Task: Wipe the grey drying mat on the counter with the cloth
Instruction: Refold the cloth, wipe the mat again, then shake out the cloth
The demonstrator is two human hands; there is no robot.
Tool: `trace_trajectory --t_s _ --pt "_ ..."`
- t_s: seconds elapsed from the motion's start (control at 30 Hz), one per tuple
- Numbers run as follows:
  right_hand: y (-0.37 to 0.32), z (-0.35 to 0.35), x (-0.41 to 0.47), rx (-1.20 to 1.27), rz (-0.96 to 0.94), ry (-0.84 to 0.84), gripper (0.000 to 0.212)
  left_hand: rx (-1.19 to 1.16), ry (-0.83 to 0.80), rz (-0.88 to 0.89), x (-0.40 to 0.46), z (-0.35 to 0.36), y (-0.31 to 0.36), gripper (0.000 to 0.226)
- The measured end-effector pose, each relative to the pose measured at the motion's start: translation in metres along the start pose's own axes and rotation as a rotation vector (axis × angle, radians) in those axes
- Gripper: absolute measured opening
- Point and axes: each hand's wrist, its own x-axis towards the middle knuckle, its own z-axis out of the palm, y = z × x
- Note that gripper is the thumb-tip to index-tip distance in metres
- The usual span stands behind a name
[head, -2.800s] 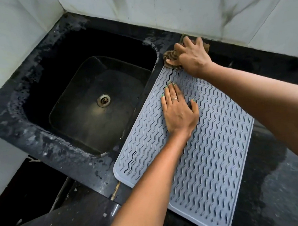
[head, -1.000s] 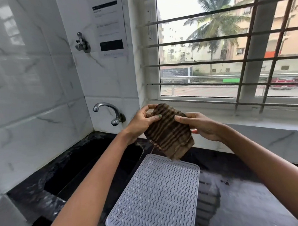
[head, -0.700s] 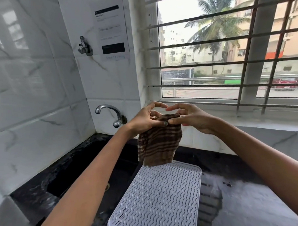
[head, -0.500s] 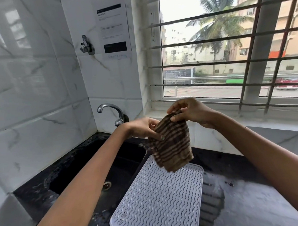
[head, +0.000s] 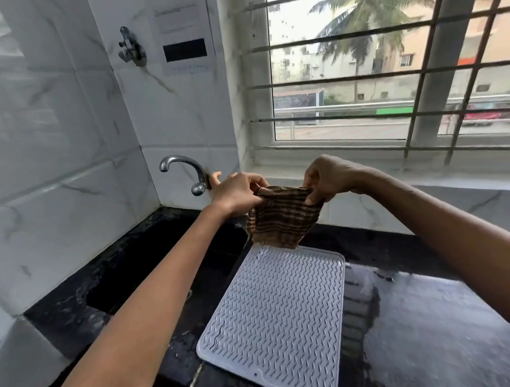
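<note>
cloth (head: 281, 221) now stretched between both hands, above mat (head: 276, 315)

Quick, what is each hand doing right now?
Left hand: pinching the top edge of the striped cloth.
Right hand: pinching the cloth's other top corner, above the mat.

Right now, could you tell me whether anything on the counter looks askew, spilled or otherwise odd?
Only small things. The grey drying mat lies skewed, and its near edge seems to overhang the counter front. The counter right of it glistens, apparently wet. The cloth is off the mat, bunched between the left hand and right hand.
</note>
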Motion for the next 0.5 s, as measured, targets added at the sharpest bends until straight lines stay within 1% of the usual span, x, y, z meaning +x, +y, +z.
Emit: trace_trajectory --t_s 0.07,0.13,0.17,0.23,0.3,0.33,0.43,0.47,0.5 --pt "0.006 0.011 -0.008 0.005 0.081 -0.107 0.016 -0.048 -0.102 0.004 -0.011 0.013 -0.003 0.011" --pt "0.015 0.027 -0.019 0.008 0.151 -0.226 0.018 -0.032 -0.235 0.020 -0.025 0.027 -0.006 0.005" --pt "0.019 0.035 -0.024 -0.002 0.181 -0.291 0.019 -0.030 -0.331 0.032 -0.032 0.032 -0.006 0.003" --pt "0.032 0.056 -0.044 -0.016 0.241 -0.445 0.020 -0.122 -0.602 0.048 -0.052 0.047 -0.004 0.011" --pt "0.043 0.075 -0.065 0.000 0.259 -0.638 0.019 -0.188 -0.862 0.053 -0.074 0.057 0.004 0.019" --pt "0.047 0.082 -0.076 0.027 0.252 -0.744 0.019 -0.172 -0.955 0.054 -0.085 0.061 0.009 0.020" --pt "0.062 0.095 -0.108 0.176 0.259 -1.027 0.018 -0.164 -1.189 0.029 -0.117 0.071 0.026 0.008" --pt "0.069 0.098 -0.121 0.213 0.268 -1.094 0.018 -0.182 -1.240 0.010 -0.128 0.077 0.033 0.008" --pt "0.077 0.103 -0.133 0.235 0.290 -1.140 0.019 -0.190 -1.257 -0.015 -0.137 0.087 0.039 0.008"
